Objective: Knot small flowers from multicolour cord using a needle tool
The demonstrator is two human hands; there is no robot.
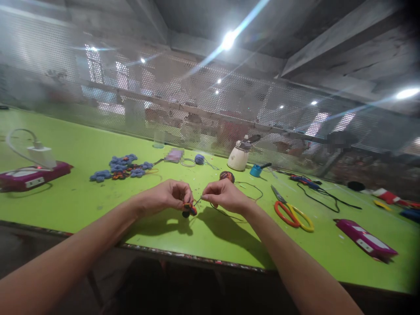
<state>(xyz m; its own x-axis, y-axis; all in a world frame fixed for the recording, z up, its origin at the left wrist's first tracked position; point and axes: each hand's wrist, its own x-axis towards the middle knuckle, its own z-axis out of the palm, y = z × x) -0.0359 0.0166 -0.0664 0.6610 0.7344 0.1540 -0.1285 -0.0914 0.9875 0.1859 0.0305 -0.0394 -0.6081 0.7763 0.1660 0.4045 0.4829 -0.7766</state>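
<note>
Just above the green table, my left hand (173, 194) is closed, pinching a small crocheted piece (190, 209) in orange, red and dark yarn with a black lower part. My right hand (225, 195) is closed too, its thumb and forefinger pinched on a thin dark strand (197, 201) that reaches the piece. Whether this strand is all yarn or partly a fine needle, I cannot tell. Behind the right hand sits a multicoloured yarn ball (227, 176), partly hidden. A loose dark length of yarn (261, 192) curves on the table beside that hand.
Blue and orange crocheted flowers (123, 166) lie left, beyond a purple power strip (36, 177). Farther back are a blue yarn ball (199, 159), a white jug (239, 156) and a blue pot (256, 170). Scissors (290, 212) and another purple strip (365, 238) lie right.
</note>
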